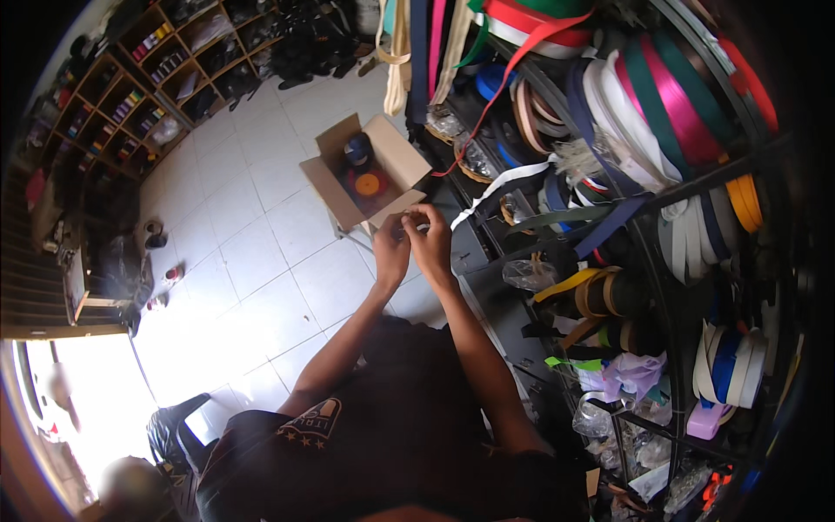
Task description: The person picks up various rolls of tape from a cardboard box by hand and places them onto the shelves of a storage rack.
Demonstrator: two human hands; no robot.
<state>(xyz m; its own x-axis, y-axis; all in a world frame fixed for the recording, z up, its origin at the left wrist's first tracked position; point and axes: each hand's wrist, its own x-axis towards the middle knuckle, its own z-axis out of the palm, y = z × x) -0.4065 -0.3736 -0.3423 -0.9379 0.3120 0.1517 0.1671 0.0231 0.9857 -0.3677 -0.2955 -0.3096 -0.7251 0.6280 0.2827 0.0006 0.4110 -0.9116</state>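
Observation:
My left hand [391,250] and my right hand [430,239] meet in front of my body, fingers bent and fingertips pinched together. Whatever they hold, if anything, is too small or hidden to make out. Just beyond them an open cardboard box [323,190] stands with its flaps spread. Inside it are a dark blue spool [357,150] and an orange, round-ended spool [369,184]. A white ribbon [497,187] trails from the shelf to near my right hand.
On the right, a dark metal rack [648,248] carries many ribbon rolls [639,109] and plastic bags [531,274]. Wooden cubbies [143,87] with thread spools line the far left. Pale floor tiles [257,244] lie between. A bag-like black thing [178,426] sits at lower left.

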